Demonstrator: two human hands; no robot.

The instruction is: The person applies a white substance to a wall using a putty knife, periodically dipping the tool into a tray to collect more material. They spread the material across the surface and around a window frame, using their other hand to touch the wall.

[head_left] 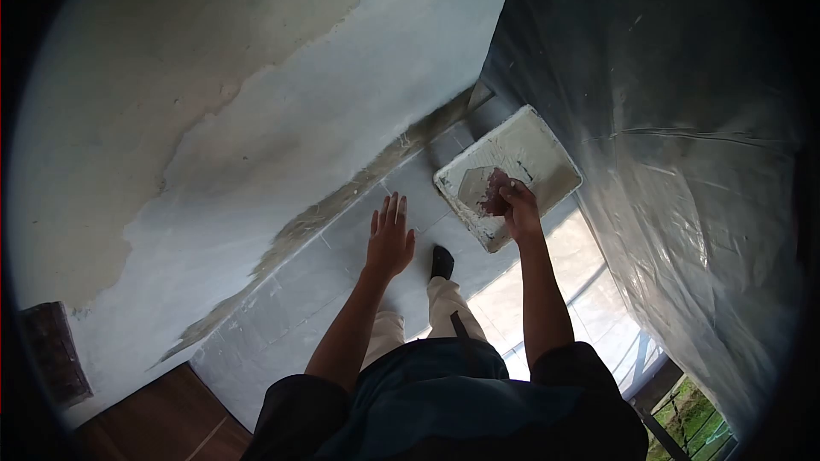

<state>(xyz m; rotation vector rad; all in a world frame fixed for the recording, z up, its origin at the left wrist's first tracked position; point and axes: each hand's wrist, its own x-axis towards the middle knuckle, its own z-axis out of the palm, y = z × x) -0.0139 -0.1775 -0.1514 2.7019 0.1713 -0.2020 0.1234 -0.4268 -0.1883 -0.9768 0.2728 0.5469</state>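
My right hand (518, 205) grips a scraper (475, 186) with a flat grey blade and a worn reddish-brown back edge. The blade overlaps the inside of a white rectangular tray (547, 141) on the floor, whose bottom and rim are smeared with pale plaster. To the left, my left hand (391, 237) hangs in the air with its fingers stretched out and nothing in it. It lies in front of the floor near the foot of the wall (325, 111), which is part white and part beige with a ragged border between the two.
Dark plastic sheeting (666, 196) hangs along the right side. Grey tiles (282, 316) cover the floor, and my black shoe (442, 262) stands on them below the tray. A brown panel (162, 418) is at lower left. Green grass (696, 414) shows at lower right.
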